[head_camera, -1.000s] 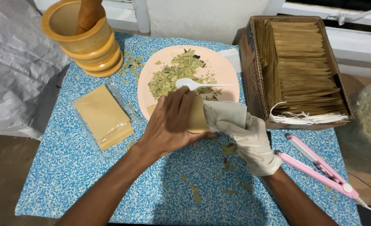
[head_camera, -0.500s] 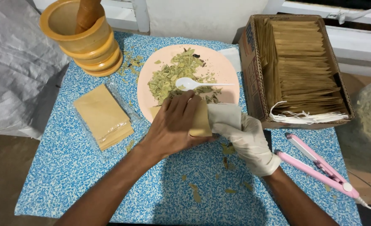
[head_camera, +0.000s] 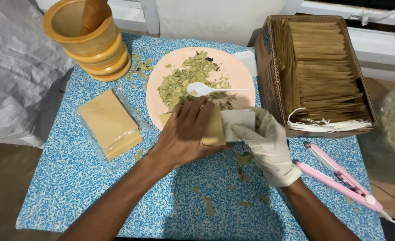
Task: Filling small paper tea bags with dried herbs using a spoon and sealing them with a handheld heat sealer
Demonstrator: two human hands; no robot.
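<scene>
- Packet-folding under way: bare left hand (head_camera: pixel 184 134) pinches tan packet (head_camera: pixel 214 128); gloved right hand (head_camera: pixel 269 143) pinches white flap (head_camera: pixel 236 121).
- Next move calls for a flat crease, I judge.

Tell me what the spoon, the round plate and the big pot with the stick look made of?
The spoon looks like thin white plastic, glossy. The plate seems smooth pink plastic or melamine, matte sheen. The mortar and pestle look like turned wood, yellowish and brown, with a lathe-ridged base.
</scene>
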